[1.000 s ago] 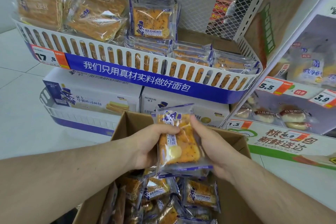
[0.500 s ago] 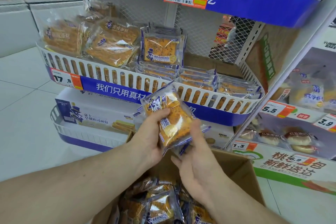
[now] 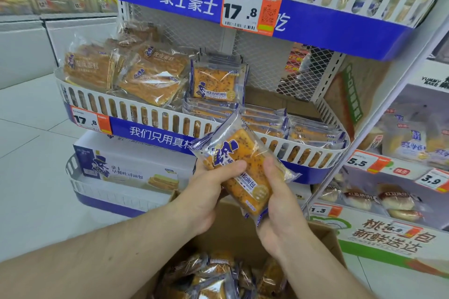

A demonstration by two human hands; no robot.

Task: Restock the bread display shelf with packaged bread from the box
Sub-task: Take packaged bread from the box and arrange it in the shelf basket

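Both hands, left hand (image 3: 209, 192) and right hand (image 3: 279, 204), grip one bread packet (image 3: 239, 167) before the shelf rail (image 3: 155, 119)

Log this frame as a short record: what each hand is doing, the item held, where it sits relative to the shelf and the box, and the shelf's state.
left hand: grips the bread packet from its left side
right hand: grips the same packet from its right
packet position: tilted, in front of the shelf basket, above the cardboard box
shelf state: matching packets stacked flat on the right, one upright behind them
box contents: more packets visible inside
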